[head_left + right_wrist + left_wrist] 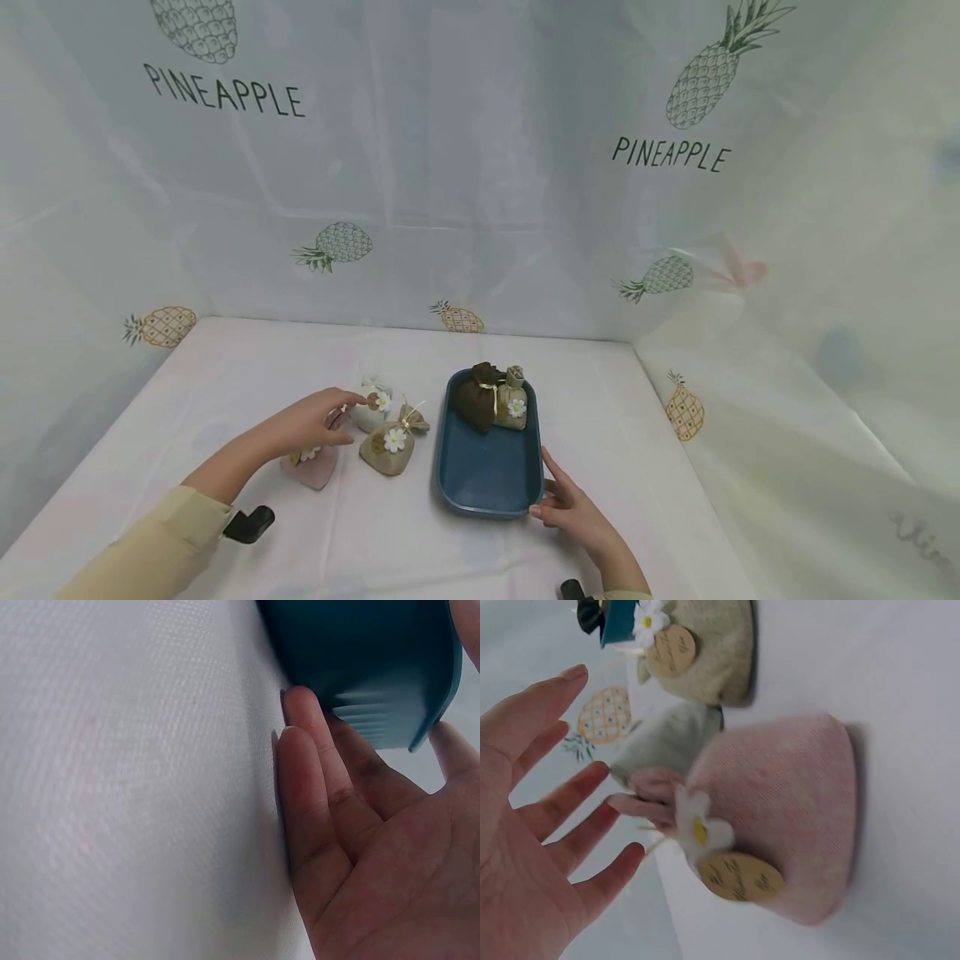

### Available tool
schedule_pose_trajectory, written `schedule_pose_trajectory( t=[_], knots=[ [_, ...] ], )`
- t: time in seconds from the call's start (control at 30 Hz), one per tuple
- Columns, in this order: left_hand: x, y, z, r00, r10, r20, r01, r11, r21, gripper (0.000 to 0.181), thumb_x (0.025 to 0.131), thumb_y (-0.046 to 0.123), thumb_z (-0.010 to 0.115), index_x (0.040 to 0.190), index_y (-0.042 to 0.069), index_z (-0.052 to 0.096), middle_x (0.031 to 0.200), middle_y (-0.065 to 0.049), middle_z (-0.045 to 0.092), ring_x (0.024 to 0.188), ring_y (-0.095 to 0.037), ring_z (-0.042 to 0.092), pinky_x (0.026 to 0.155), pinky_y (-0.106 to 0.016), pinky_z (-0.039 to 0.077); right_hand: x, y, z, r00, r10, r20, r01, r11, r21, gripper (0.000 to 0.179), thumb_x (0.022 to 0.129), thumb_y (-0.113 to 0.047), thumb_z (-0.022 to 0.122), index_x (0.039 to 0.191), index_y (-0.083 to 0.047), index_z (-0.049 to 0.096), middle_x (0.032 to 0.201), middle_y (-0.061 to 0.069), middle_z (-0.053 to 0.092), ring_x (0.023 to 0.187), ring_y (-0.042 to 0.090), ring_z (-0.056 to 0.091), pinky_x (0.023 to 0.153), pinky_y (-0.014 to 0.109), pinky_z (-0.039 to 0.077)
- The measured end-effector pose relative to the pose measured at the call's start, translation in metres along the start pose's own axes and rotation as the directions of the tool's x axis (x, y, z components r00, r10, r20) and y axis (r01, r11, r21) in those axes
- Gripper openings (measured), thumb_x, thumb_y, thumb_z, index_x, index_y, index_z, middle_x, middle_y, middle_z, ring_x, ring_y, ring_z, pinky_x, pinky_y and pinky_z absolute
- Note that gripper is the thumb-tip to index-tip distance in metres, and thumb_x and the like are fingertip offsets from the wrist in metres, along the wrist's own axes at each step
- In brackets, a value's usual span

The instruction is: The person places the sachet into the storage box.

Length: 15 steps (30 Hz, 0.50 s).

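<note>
My left hand (313, 423) reaches over small drawstring pouches, its fingers spread and slightly bent in the left wrist view. Its fingertips are near a pale grey-green pouch (366, 417); whether they touch it I cannot tell. Below the hand lies a pink pouch (780, 802) with a white flower and an oval tag. Beside them is an olive-beige pouch (387, 450), also flowered. My right hand (573, 510) rests against the near right corner of a blue tray (487, 475), fingers fairly straight along its side. Inside the tray's far end sit a dark brown pouch (476, 403) and a beige pouch (512, 407).
A white cloth covers the table (360, 542). A pale curtain (465, 167) printed with pineapples hangs behind and along the sides. Black wrist straps or mounts (251, 524) show at both forearms.
</note>
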State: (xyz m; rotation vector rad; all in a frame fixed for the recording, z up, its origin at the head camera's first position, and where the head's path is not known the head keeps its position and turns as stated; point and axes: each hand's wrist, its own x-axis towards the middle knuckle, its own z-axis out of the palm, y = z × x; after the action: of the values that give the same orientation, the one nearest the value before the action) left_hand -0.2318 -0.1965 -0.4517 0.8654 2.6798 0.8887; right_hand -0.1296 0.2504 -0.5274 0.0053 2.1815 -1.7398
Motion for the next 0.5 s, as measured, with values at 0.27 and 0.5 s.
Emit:
schedule_pose_trajectory(
  t=[0.27,0.5],
  knots=[
    [-0.013,-0.022,-0.001,0.999,-0.041,-0.030,0.041,0.999,0.008,0.054,0.082,0.014,0.078,0.129,0.000,0.056,0.107,-0.006,0.061,0.096,-0.022,0.055,0.086,-0.050,0.046,-0.001,-0.001,0.002,0.999,0.036,-0.028,-0.037,0.999,-0.036,0.093,0.087,-0.019,0.075,0.158,-0.026,0.015,0.142,0.035,0.038,0.102,0.024,0.060,0.076,0.036,0.049],
    [-0.025,-0.033,0.002,0.990,-0.138,0.016,0.138,0.990,-0.003,0.064,0.075,0.018,0.085,0.130,0.002,0.057,0.118,-0.009,0.057,0.110,-0.031,0.053,0.094,-0.054,0.043,-0.001,-0.002,0.002,0.999,0.039,-0.033,-0.040,0.998,-0.047,0.093,0.087,-0.019,0.075,0.158,-0.026,0.015,0.142,0.034,0.038,0.101,0.023,0.060,0.076,0.036,0.049]
  ],
)
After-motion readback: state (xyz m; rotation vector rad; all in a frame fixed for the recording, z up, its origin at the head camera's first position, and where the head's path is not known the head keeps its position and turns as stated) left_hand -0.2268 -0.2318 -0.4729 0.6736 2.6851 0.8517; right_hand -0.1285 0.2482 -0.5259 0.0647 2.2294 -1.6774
